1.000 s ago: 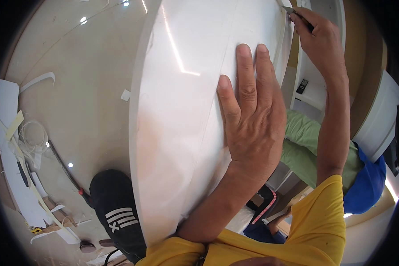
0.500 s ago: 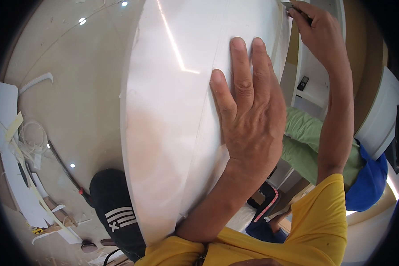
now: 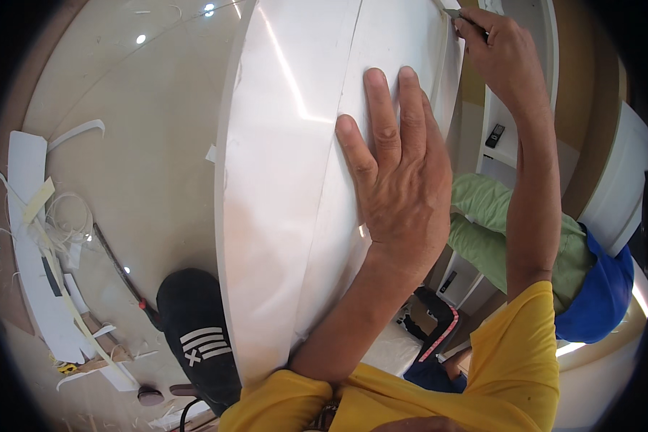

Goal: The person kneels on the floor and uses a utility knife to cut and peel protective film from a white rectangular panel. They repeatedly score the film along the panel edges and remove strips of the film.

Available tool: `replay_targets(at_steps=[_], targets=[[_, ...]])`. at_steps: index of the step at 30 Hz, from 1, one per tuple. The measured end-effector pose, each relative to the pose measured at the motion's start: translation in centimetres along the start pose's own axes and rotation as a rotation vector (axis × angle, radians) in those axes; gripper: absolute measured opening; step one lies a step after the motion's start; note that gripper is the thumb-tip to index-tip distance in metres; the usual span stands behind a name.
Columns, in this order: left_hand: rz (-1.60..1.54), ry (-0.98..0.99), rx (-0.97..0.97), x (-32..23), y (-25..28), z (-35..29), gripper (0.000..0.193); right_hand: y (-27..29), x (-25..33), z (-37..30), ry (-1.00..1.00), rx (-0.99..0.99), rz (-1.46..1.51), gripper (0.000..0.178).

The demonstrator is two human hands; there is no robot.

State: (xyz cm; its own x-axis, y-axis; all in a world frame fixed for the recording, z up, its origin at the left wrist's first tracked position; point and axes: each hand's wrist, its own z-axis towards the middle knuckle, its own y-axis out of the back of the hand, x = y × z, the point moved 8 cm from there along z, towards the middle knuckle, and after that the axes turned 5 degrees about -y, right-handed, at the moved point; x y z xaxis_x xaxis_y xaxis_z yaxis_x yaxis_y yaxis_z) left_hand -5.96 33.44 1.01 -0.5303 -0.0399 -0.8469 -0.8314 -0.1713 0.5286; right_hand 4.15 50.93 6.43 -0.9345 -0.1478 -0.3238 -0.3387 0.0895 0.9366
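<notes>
A long white panel (image 3: 277, 187) stretches away from me, with a thin lengthwise line across its surface. My left hand (image 3: 403, 169) lies flat on it, fingers apart, to the right of that line. At the panel's far right edge my right hand (image 3: 493, 47) is closed around a small tool with a thin metal blade (image 3: 452, 13), which looks like a cutter knife. Its blade touches or nearly touches the edge; I cannot tell which. My fingers hide most of its handle.
Left on the floor lie white offcut strips (image 3: 29, 237), tangled thin trimmings (image 3: 68, 212) and a dark bar (image 3: 115, 263). A black shoe (image 3: 198, 324) sits beside the panel. Right, a person in green trousers (image 3: 482, 245) bends near white shelving (image 3: 507, 147) holding a small black device (image 3: 495, 135).
The view has shifted slightly, so the floor things and the panel's left edge sit farther right. My right hand with the blade is slightly lower and farther left; my left hand stays flat.
</notes>
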Motion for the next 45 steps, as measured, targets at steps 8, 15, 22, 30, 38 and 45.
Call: replay_targets(at_steps=[8,15,22,30,38,45], targets=[[0.018,-0.01,0.007,-0.1,0.0,0.1,0.044,0.3,-2.0,-0.3,-0.055,-0.062,0.18,0.026],[0.014,-0.009,-0.023,0.0,-0.1,0.1,0.042,-0.2,-2.1,-0.5,-0.052,-0.042,0.133,0.03],[0.051,-0.008,-0.051,-0.1,-0.3,0.2,0.041,-0.1,-1.1,-0.6,-0.047,-0.055,0.049,0.029],[0.037,-0.009,-0.062,-0.3,-0.2,0.2,0.041,1.7,2.8,-1.2,0.057,-0.141,0.028,0.019],[0.029,-0.009,-0.06,-0.2,-0.4,0.3,0.041,2.6,5.1,-1.7,0.021,-0.132,0.008,0.019],[-0.037,-0.021,-0.055,-0.3,-0.3,0.2,0.041,1.8,2.6,0.6,-0.023,0.119,-0.079,0.021]])
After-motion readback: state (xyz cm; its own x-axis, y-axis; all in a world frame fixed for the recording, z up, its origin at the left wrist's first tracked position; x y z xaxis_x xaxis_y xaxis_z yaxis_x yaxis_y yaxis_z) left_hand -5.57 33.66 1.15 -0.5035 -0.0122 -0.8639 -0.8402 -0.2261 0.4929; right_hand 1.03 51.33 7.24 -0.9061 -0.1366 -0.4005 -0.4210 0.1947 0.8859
